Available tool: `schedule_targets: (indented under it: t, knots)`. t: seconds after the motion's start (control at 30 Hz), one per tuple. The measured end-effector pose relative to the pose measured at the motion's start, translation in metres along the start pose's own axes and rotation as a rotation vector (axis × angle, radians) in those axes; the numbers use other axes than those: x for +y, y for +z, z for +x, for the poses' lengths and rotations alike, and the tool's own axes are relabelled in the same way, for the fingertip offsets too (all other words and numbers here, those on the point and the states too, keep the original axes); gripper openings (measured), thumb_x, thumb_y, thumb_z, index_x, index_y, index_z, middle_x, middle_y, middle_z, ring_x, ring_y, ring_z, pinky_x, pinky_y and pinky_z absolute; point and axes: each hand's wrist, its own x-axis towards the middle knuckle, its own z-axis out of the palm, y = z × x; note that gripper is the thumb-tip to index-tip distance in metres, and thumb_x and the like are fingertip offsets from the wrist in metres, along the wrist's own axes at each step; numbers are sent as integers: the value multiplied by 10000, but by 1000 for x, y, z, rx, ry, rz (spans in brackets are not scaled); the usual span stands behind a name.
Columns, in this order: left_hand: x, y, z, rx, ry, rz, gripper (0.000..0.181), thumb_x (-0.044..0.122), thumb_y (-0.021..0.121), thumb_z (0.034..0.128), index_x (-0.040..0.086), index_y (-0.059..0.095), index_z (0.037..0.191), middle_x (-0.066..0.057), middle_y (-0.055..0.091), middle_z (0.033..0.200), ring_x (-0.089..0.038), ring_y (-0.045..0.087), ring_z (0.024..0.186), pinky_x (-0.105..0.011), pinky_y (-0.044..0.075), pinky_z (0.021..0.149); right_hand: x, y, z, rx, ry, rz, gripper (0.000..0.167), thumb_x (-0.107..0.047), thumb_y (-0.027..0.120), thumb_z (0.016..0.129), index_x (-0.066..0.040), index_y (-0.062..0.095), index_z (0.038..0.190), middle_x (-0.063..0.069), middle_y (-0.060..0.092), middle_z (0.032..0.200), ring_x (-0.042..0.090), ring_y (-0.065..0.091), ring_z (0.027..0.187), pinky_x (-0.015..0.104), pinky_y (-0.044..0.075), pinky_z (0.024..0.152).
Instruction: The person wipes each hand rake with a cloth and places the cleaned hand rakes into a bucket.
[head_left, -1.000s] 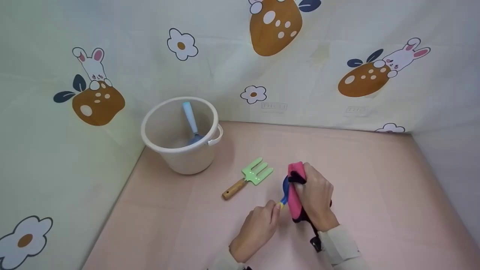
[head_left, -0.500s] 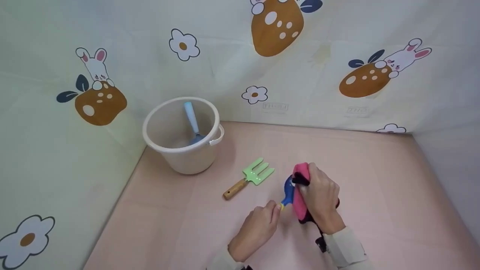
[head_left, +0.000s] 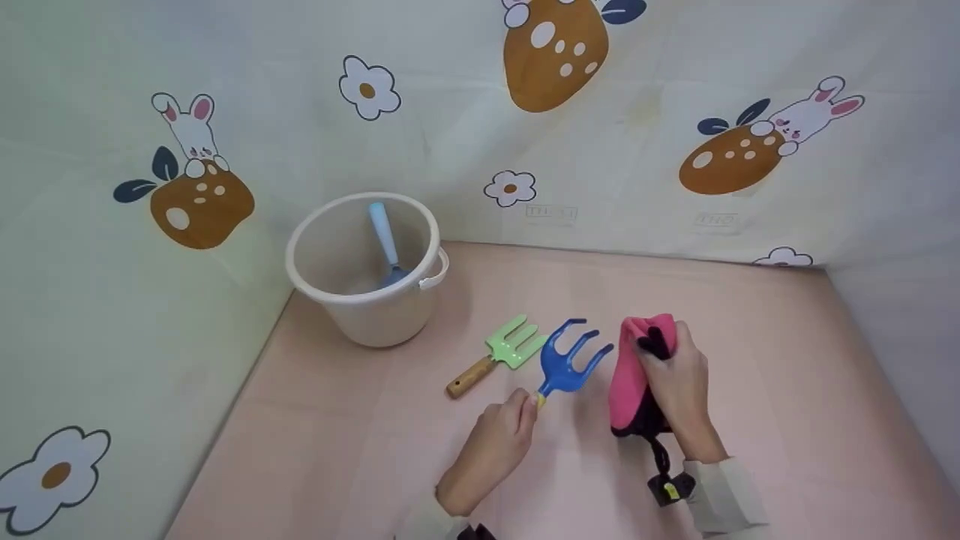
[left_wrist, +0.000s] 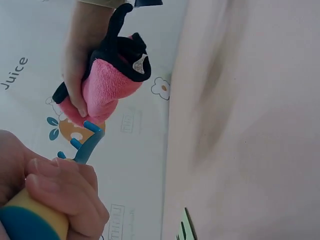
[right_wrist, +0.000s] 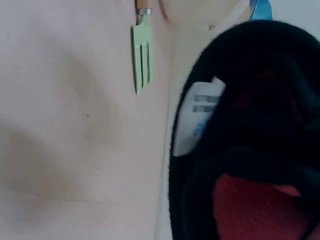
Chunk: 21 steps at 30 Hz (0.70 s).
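In the head view my left hand (head_left: pixel 495 435) grips the handle of a blue hand rake (head_left: pixel 564 366) with three curved tines, pointing up and away. Its thick yellow and blue handle (left_wrist: pixel 37 217) shows in the left wrist view, with the fingers wrapped round it. My right hand (head_left: pixel 682 382) holds a folded pink terry cloth (head_left: pixel 634 375) with black trim, to the right of the rake and apart from it. A white label (right_wrist: pixel 197 117) on the black trim shows in the right wrist view. Below the cloth hangs a black strap (head_left: pixel 660 454).
A green garden fork (head_left: pixel 516 345) with a wooden handle lies on the pink surface left of the rake. Behind it stands a beige bucket (head_left: pixel 382 319) holding a blue-handled tool (head_left: pixel 384 232). Patterned walls (head_left: pixel 420 150) enclose the back and sides.
The cloth and my right hand have moved right, away from the rake. The rake has turned so its tines show fully, and my left hand has shifted slightly left.
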Motion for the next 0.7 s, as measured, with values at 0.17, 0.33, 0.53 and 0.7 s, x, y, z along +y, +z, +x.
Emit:
schedule_targets:
  t: [0.17,0.33,0.53,0.7]
  knots:
    - [1,-1,3,11,-4,-104,293,286,361,1017,82,514,873,71,417,612,-41,366,479,-141,281,426,6,-2,-1,-224,194,191,430,-310,579,916,-23,419,1194,161,520,1117,206,482,942,260,393,773]
    - [4,1,5,20,1,-201,280,255,359,1017,76,529,885,64,427,627,-46,368,500,-154,284,440,6,5,-6,-385,355,443,402,-176,524,932,-24,393,1280,85,521,1122,89,500,940,209,409,820]
    - [9,5,7,16,36,-283,287,254,343,1021,70,511,878,54,416,636,-46,372,521,-163,295,456,5,21,-19,-494,411,689,440,-120,539,916,2,409,1317,44,589,1094,115,567,965,243,459,843]
    - [11,8,8,6,33,-319,346,359,353,1012,77,513,891,37,471,682,-51,407,544,-180,341,481,5,26,-26,-609,421,889,495,-102,507,930,10,327,1378,33,579,1163,136,571,1057,261,460,911]
